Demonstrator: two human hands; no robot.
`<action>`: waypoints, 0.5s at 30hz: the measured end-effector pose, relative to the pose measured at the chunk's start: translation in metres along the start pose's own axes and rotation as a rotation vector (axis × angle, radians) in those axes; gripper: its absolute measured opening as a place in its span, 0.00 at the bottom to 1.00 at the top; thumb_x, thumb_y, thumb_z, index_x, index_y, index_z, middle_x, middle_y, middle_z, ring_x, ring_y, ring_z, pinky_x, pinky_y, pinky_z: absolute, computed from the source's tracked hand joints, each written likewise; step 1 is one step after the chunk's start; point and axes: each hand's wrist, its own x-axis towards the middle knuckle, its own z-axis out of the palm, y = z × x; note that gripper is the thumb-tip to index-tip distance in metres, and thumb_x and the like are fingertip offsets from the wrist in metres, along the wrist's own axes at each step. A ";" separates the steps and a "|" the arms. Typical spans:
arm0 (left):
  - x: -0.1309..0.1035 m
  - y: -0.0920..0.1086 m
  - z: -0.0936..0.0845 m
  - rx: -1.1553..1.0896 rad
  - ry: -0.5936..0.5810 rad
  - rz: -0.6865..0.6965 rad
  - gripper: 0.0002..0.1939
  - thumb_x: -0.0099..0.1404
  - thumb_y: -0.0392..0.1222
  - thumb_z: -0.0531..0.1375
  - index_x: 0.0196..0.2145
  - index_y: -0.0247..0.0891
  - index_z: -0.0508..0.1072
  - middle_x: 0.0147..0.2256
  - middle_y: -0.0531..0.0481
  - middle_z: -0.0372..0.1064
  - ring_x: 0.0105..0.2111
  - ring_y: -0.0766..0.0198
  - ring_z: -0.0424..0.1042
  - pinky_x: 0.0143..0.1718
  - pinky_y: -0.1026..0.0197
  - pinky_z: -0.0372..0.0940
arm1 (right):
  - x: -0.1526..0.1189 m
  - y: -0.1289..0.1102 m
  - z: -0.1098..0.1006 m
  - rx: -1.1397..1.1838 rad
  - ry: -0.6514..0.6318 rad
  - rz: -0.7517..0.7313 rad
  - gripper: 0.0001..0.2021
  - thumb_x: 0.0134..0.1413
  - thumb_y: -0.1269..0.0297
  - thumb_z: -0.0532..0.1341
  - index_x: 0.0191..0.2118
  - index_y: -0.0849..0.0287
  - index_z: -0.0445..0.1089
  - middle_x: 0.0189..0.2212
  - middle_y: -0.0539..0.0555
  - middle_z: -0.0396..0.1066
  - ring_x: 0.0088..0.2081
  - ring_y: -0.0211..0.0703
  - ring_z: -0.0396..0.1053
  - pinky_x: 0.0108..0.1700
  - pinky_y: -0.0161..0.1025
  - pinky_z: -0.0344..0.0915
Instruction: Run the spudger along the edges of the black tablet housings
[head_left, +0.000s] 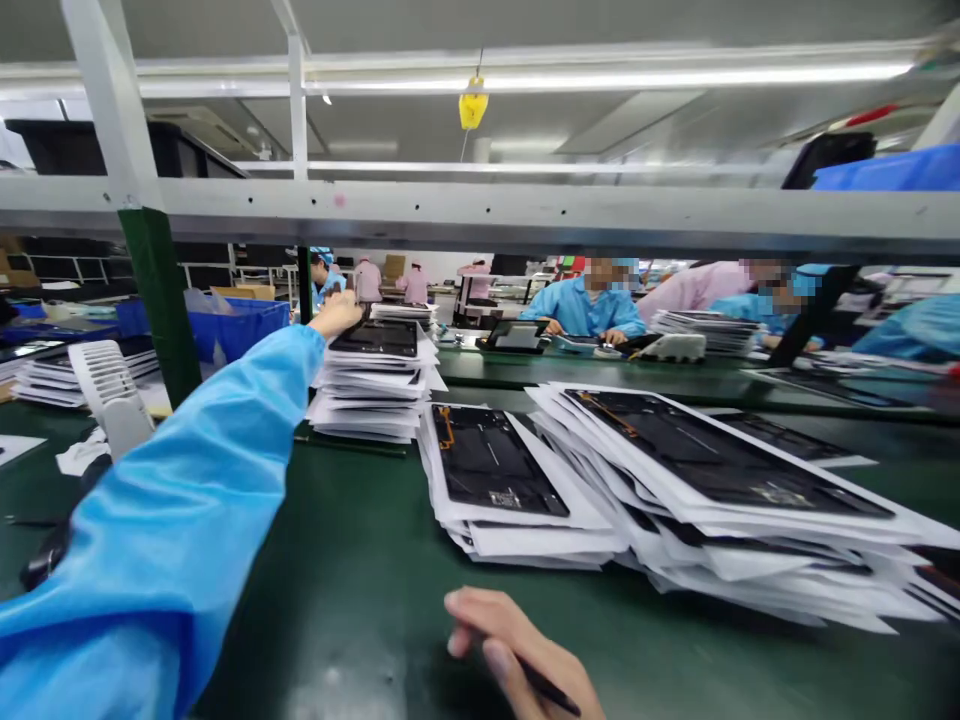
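Observation:
My left hand [335, 314] reaches far forward, at the back left corner of a stack of black flat panels layered with white sheets [371, 395]. Its fingers are small and partly hidden, so whether they grip the top black panel [377, 339] cannot be made out. Low in front, my right hand [525, 655] is closed around a thin dark pen-like tool [551, 690], above the green table [352, 600]. Beyond it lies a middle stack topped by a black panel [499, 460] with an orange flex strip. A larger, uneven stack [720, 450] stands to its right.
A white shelf beam [480, 215] crosses overhead, with a green-wrapped post [159, 300] at left. Beside my left sleeve are a white slotted device [112, 395] and a blue bin [240, 325]. Co-workers in blue and pink sit across the table; one person [585, 305] handles a panel.

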 end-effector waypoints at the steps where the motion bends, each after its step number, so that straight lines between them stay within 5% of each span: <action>1: -0.009 0.002 0.004 0.012 0.005 -0.040 0.24 0.72 0.42 0.59 0.63 0.34 0.64 0.63 0.35 0.60 0.62 0.44 0.62 0.61 0.37 0.61 | 0.001 0.003 -0.005 -0.033 0.009 -0.007 0.15 0.69 0.65 0.54 0.54 0.52 0.73 0.30 0.51 0.77 0.33 0.41 0.78 0.38 0.32 0.75; 3: -0.035 0.010 0.014 0.050 -0.022 0.007 0.29 0.71 0.35 0.56 0.67 0.30 0.57 0.68 0.31 0.50 0.70 0.39 0.47 0.67 0.35 0.49 | 0.011 0.016 -0.021 -0.188 0.027 0.003 0.15 0.69 0.69 0.53 0.55 0.54 0.71 0.29 0.50 0.75 0.28 0.37 0.75 0.35 0.30 0.73; 5: -0.071 0.021 0.022 0.137 -0.077 0.255 0.31 0.71 0.32 0.54 0.69 0.32 0.56 0.70 0.34 0.48 0.72 0.42 0.41 0.70 0.38 0.43 | 0.029 0.036 -0.040 -0.444 -0.056 0.021 0.16 0.66 0.73 0.52 0.52 0.59 0.73 0.34 0.54 0.75 0.34 0.41 0.74 0.39 0.36 0.73; 9: -0.146 0.042 0.035 0.322 -0.171 0.751 0.22 0.70 0.29 0.52 0.60 0.36 0.69 0.65 0.39 0.61 0.69 0.47 0.52 0.69 0.42 0.48 | 0.068 0.081 -0.063 -0.532 -0.267 0.088 0.18 0.53 0.81 0.55 0.42 0.59 0.78 0.37 0.57 0.75 0.39 0.47 0.69 0.43 0.44 0.69; 15: -0.196 0.056 0.069 0.297 -0.293 0.897 0.17 0.69 0.31 0.57 0.54 0.34 0.72 0.56 0.38 0.70 0.61 0.52 0.65 0.63 0.50 0.57 | 0.084 0.098 -0.053 -0.573 -0.444 0.095 0.15 0.52 0.83 0.57 0.38 0.59 0.77 0.35 0.57 0.74 0.39 0.47 0.66 0.43 0.43 0.65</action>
